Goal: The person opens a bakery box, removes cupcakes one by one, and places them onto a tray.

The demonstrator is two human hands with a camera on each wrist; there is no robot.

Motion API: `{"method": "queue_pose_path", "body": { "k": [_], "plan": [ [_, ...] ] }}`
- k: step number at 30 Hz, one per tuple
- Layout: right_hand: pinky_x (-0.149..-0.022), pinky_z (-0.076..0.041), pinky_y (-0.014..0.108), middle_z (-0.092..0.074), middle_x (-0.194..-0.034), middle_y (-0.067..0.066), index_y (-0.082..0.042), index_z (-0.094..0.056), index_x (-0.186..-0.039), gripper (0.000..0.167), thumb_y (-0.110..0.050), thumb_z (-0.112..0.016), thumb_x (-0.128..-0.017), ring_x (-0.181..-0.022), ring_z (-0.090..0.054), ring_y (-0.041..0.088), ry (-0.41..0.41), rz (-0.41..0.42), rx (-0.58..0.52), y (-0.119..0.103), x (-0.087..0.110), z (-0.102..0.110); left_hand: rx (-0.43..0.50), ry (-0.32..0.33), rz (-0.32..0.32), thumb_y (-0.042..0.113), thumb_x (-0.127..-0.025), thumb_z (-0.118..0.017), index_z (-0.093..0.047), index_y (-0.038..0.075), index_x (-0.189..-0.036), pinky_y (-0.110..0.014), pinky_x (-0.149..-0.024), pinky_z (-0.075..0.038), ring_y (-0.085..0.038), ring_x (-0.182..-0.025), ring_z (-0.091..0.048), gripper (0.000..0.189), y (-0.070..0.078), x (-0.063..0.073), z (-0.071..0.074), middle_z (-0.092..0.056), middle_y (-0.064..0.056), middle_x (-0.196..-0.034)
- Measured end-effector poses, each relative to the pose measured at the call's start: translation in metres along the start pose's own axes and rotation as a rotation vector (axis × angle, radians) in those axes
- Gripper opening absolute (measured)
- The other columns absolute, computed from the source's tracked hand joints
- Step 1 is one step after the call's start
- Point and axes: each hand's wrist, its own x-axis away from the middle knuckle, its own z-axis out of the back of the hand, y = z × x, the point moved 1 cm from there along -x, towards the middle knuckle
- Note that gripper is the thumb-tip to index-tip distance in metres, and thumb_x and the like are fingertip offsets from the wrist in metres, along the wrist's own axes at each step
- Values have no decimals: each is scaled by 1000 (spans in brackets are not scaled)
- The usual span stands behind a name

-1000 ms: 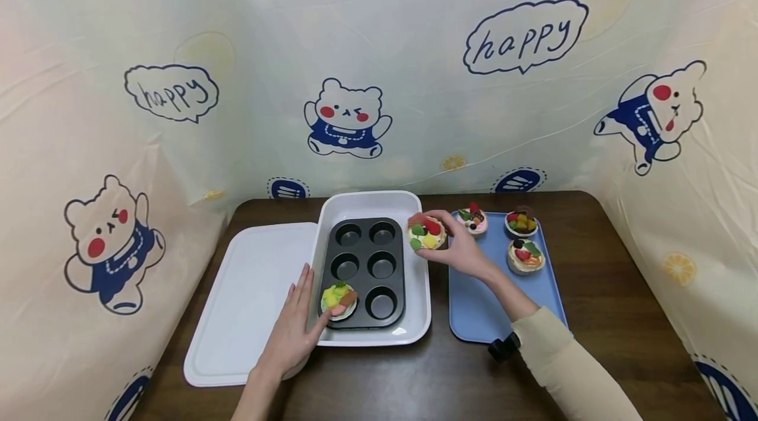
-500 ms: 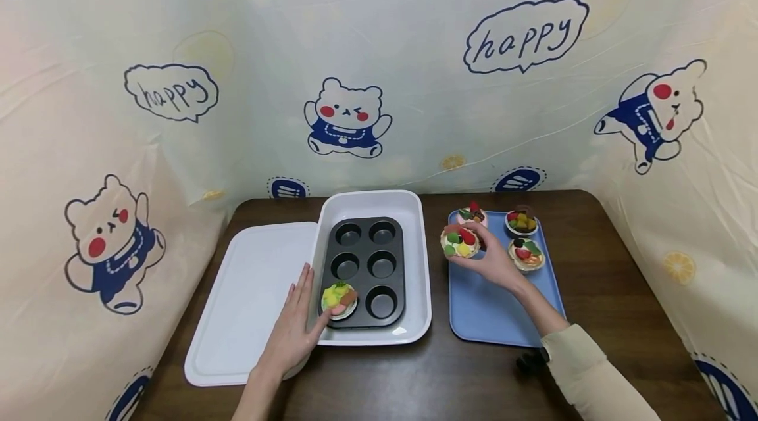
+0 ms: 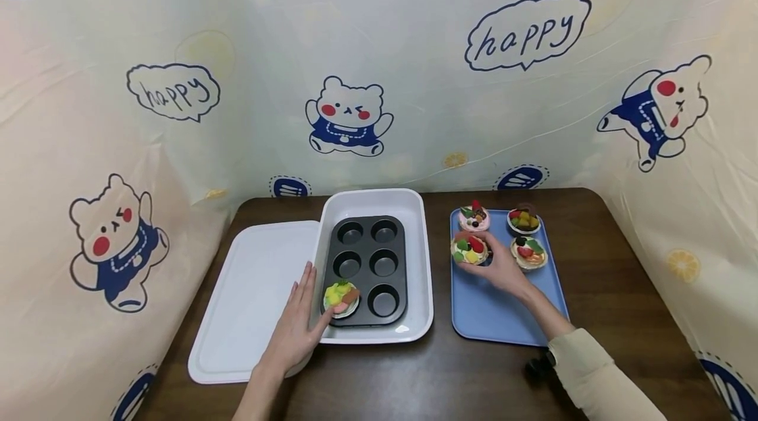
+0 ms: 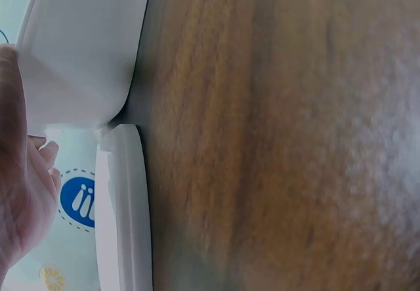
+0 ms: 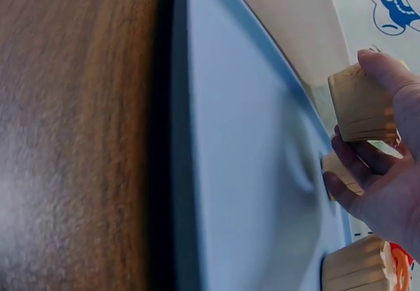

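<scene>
My right hand holds a fruit-topped cupcake by its sides over the blue tray. In the right wrist view its plain tan cup sits between thumb and fingers, close over the tray. My left hand rests with straight fingers along the left side of a white basin, its thumb across the near corner. A dark muffin tin lies in that basin. One yellow-and-green cupcake fills the tin's near-left cup; the left thumb tip shows right beside it.
A pink-rimmed cupcake, a dark-topped fruit cup and a cream cupcake stand on the blue tray around the right hand. Left of the basin, a white board lies on the brown table. A printed curtain hangs behind.
My right hand has carried the fruit-topped cupcake rightward from the basin's right edge to over the blue tray, and slightly down. The left hand has stayed in place.
</scene>
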Motion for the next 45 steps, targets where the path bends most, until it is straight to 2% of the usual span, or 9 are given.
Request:
{"method": "queue_pose_path", "body": {
  "k": [5,8,11,15,18,24,31,40,45],
  "plan": [
    [-116,-50,57,-65,-147,25,0,-51,-153,72,-16,-89,-93,-134,-63,40,6,-9,-4,8,0,0,6,-8,8,51,-106,-63,-15,10,-178,-13,-133,10,-41,-171,-25,95,0,-1,-1,-13,-11,-187],
    [-116,-51,58,-65,-145,25,1,-52,-152,71,-15,-88,-93,-133,-64,39,3,-9,2,11,2,0,-2,-11,12,51,-106,-63,-15,10,-178,-23,-139,3,-40,-171,-25,95,0,0,0,-13,-11,-187],
    [-115,-53,60,-66,-143,26,3,-53,-150,69,-17,-88,-94,-131,-65,40,3,-1,26,13,3,0,-9,-11,14,52,-106,-64,-15,10,-178,-41,-143,-10,-39,-171,-25,96,0,0,0,-13,-10,-187],
    [-113,-54,61,-68,-140,26,4,-54,-148,69,-19,-89,-94,-128,-67,41,1,7,59,18,3,-1,-8,-4,13,52,-106,-64,-16,9,-177,-33,-142,-5,-40,-170,-26,96,1,0,0,-13,-10,-187],
    [-113,-54,62,-68,-140,26,4,-54,-149,70,-20,-89,-93,-128,-67,41,0,8,82,19,4,0,-1,-1,12,52,-106,-64,-17,8,-177,-16,-135,7,-41,-170,-27,96,2,0,0,-13,-10,-187],
    [-112,-56,63,-67,-140,27,5,-54,-149,72,-23,-89,-93,-127,-67,41,4,15,156,18,5,-1,-1,-4,18,53,-106,-63,-16,9,-177,-20,-137,5,-40,-170,-27,95,2,-1,0,-13,-10,-187],
    [-113,-54,64,-65,-142,28,5,-54,-150,71,-23,-88,-94,-129,-64,43,-2,8,165,16,6,-2,3,10,5,52,-106,-64,-18,8,-177,-19,-137,5,-41,-169,-28,95,2,0,0,-15,-12,-187],
    [-114,-53,66,-62,-144,29,5,-53,-152,72,-26,-86,-96,-133,-61,45,-19,37,263,12,10,-3,2,5,5,50,-106,-65,-18,7,-176,-44,-143,-13,-38,-171,-27,95,2,-1,0,-15,-12,-187],
    [-114,-54,65,-62,-146,29,6,-51,-153,72,-25,-85,-97,-135,-61,45,-34,38,336,5,13,-1,3,8,2,50,-106,-65,-18,7,-177,-28,-141,-1,-39,-170,-27,95,1,-1,0,-15,-13,-187]
  ]
}}
